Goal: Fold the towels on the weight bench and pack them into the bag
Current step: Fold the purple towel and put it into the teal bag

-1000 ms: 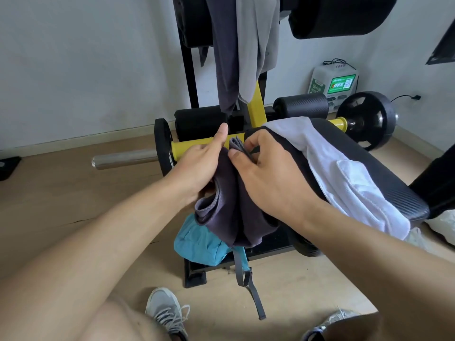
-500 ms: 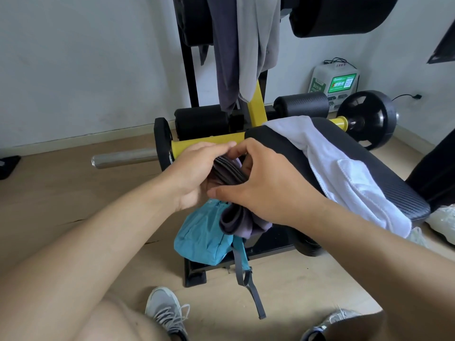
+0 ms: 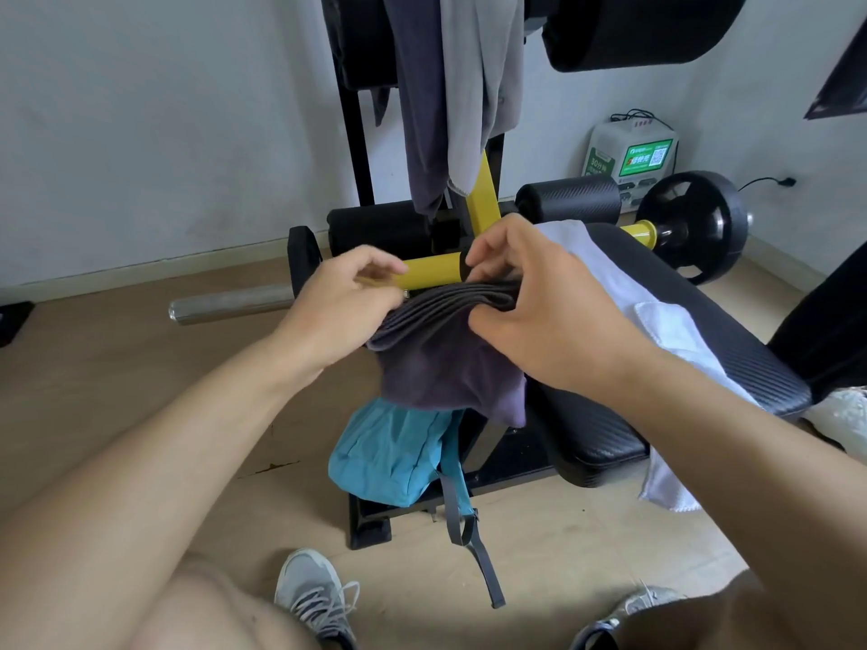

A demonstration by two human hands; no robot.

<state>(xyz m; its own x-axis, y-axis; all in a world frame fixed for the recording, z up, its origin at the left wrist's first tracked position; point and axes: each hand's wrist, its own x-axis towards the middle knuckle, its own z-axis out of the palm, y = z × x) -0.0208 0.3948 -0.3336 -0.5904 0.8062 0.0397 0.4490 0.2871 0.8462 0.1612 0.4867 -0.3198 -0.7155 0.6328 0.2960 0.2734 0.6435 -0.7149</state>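
Dark purple-grey terry cloth, the soft towel [image 3: 450,358] now in work, is bunched into stacked folds at the near-left corner of the black padded weight bench [image 3: 732,349], with its loose lower part hanging down over that corner. The material appears light, limp and non-slippery; it will not keep a crease unaided, so each fold should be held at the layered edge, with one grip at each end of the stack, rather than by the hanging part. The left hand [image 3: 338,312] is at the left end of the folds, fingers curled and gripping the cloth; the exact finger contact is partly hidden behind the hand. The right hand [image 3: 539,302] is at the right end, directly over the bench corner, thumb under and fingers above, pinching the layered edge. The towel therefore lies between the two hands, touching both. A white towel [image 3: 675,330] lies unfolded and draped along the bench top, to the right of the right hand, with one end hanging off the near end of the bench. The teal fabric bag [image 3: 394,452] with grey straps rests on the floor against the bench frame, directly below the dark towel and apart from it. Judged from this layout, folding of the first towel is unfinished, and nothing can be seen packed in the bag.
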